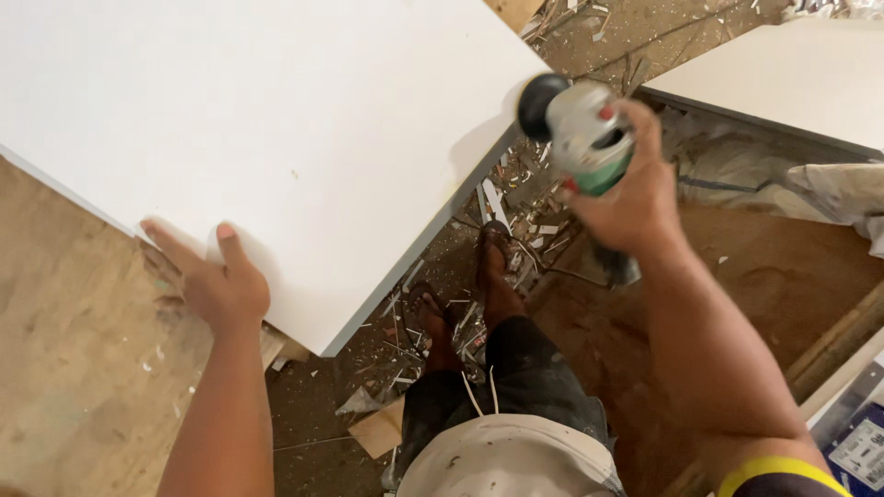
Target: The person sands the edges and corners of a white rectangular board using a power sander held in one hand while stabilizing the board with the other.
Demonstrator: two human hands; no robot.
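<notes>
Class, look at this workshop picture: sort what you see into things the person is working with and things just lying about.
In use:
- white board, pressed by the left hand
- power tool, gripped in the right hand at the board's edge

Lying about:
- wood scraps on the dirt floor
- second white panel
- plywood sheet under the board

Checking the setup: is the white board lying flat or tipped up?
Flat. The white board lies face up on the wooden bench, one corner overhanging the floor, the left hand pressed on its near edge.
</notes>
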